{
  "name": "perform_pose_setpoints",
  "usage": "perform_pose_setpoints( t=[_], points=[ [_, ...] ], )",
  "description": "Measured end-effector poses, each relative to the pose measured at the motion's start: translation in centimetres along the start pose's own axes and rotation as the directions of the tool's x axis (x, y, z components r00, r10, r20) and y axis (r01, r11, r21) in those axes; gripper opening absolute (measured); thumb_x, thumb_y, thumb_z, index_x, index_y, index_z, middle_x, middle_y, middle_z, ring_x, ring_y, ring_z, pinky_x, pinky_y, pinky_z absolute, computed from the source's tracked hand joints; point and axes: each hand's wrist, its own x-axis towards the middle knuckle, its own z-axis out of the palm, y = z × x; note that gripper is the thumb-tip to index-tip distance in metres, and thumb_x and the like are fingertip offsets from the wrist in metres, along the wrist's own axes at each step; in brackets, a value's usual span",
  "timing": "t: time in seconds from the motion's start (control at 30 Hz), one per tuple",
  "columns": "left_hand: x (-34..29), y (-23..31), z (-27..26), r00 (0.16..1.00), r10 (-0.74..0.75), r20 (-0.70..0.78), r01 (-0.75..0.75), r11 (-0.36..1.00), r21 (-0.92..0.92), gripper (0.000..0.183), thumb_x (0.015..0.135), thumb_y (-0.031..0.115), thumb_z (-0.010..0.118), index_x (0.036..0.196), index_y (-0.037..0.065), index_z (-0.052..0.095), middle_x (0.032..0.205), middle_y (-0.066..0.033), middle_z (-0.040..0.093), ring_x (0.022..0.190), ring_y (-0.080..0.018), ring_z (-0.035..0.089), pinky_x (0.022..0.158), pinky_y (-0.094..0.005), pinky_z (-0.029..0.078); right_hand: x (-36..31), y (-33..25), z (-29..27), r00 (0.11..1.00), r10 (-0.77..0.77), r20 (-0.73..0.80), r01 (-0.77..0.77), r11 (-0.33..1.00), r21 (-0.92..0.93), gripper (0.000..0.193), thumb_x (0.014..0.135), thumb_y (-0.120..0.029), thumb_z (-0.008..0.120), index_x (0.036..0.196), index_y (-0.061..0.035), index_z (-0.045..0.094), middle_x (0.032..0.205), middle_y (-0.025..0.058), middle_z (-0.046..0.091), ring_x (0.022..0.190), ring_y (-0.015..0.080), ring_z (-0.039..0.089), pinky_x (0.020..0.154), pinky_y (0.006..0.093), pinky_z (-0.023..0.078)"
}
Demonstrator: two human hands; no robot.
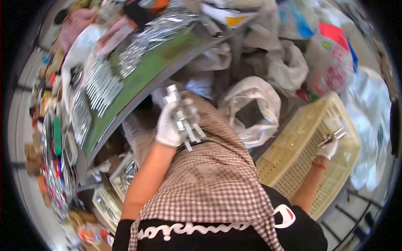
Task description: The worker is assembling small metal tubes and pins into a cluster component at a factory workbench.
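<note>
My left hand (168, 127), in a white glove, is closed around several short, shiny metal pieces (190, 133) above my lap. They point different ways, and their exact kind is too blurred to tell. To the right, my right hand (330, 149), gloved too, reaches inside a cream plastic crate (289, 161). Its fingers are closed on a few slim metal pieces (333, 137) near the crate's far wall. The rest of the crate's contents is hard to make out.
A green-topped table (144, 81) stands ahead on the left, bearing rows of metal strips (102, 85) and a heap of shiny pieces (140, 46). An opened white sack (251, 108) stands between table and crate. Small baskets with metal parts (121, 178) sit at lower left.
</note>
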Motion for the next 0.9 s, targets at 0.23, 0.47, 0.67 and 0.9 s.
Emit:
perform_pose_setpoints(
  t=[0.23,0.47,0.67,0.9],
  points=[
    [-1.2,-0.2,1.2,0.996,0.086,0.026,-0.074,0.950,-0.305,0.036,0.084,0.015,0.059,0.118,0.007,0.050,0.121,-0.0129,0.055,0.113,-0.0287,0.055,0.095,-0.0493,0.049,-29.8,-9.2,26.5,0.428,-0.059,0.902,0.434,0.889,-0.148,0.030,0.088,-0.012,0.051,0.115,-0.0007,0.053,0.089,-0.0013,0.057,0.069,0.0098,0.054,0.062,0.0216,0.044],
    [-1.6,-0.9,0.3,0.960,0.259,0.108,-0.202,0.905,-0.374,0.036,0.094,0.026,0.052,0.127,0.013,0.050,0.118,-0.0073,0.059,0.108,-0.0220,0.058,0.094,-0.0366,0.048,-39.1,-4.8,33.2,-0.156,0.014,0.988,0.953,0.266,0.147,0.049,0.084,-0.021,0.062,0.127,-0.0052,0.048,0.097,0.0186,0.057,0.081,0.0375,0.060,0.068,0.0424,0.049],
    [-1.4,-0.7,0.0,0.939,0.341,0.046,-0.328,0.927,-0.180,0.036,0.094,0.029,0.051,0.123,0.009,0.053,0.113,-0.0082,0.061,0.105,-0.0214,0.058,0.091,-0.0356,0.047,-40.5,-6.6,33.4,-0.355,-0.176,0.918,0.930,0.030,0.366,0.041,0.078,-0.020,0.064,0.115,-0.0030,0.059,0.097,0.0120,0.057,0.097,0.0324,0.055,0.082,0.0429,0.045],
    [-4.6,6.5,6.6,0.688,0.721,0.083,-0.719,0.662,0.212,0.033,0.081,-0.004,0.062,0.111,0.004,0.054,0.095,-0.0017,0.061,0.085,-0.0111,0.059,0.074,-0.0273,0.050,-41.4,-9.7,36.4,-0.347,-0.409,0.844,0.756,0.411,0.510,0.058,0.074,-0.016,0.065,0.128,0.0019,0.050,0.121,0.0207,0.053,0.110,0.0361,0.052,0.096,0.0415,0.042]
  ],
)
